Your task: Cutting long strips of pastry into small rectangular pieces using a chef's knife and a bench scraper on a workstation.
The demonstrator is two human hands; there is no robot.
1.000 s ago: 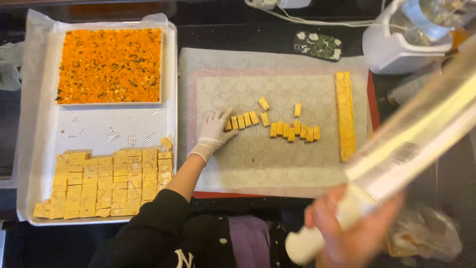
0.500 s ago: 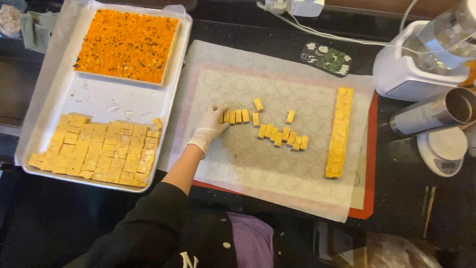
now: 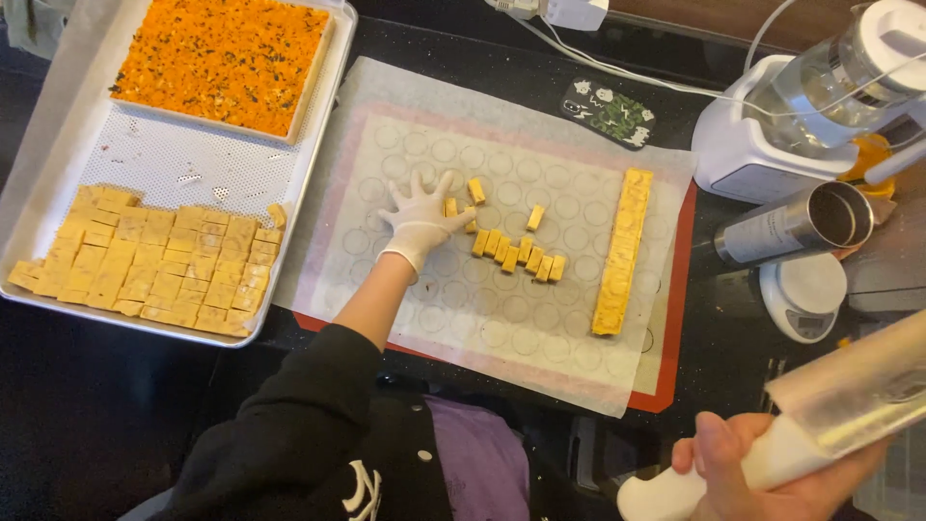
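Our left hand (image 3: 422,214), in a white glove, lies flat with its fingers spread wide on the parchment sheet (image 3: 482,318). It covers the left end of a cluster of small yellow dough squares (image 3: 516,253); one square shows between the fingers, and we cannot tell whether the hand grips any piece. The squares form a short diagonal row running right of the hand, with two single pieces just above the row. An uncut yellow dough strip (image 3: 619,253) lies lengthwise well to the right of the squares, on the same sheet. The sheet rests on a baking mat (image 3: 666,381) with a red border and printed circles.

Our right hand (image 3: 762,478) sits at the lower right edge of the view, bare, closed around the white handle of a wide cleaver (image 3: 849,405). The blade points up and to the right, clear of the bench (image 3: 714,318).

To the left of the mat stands a metal tray (image 3: 183,169) with a perforated liner. It holds a block of cut yellow squares (image 3: 154,265) near the front and an orange-topped slab (image 3: 227,58) at the back. On the right of the bench stand a blender (image 3: 801,116), a steel cup (image 3: 796,224) lying on its side and a small round scale (image 3: 805,294). A patterned phone (image 3: 610,111) lies behind the mat.
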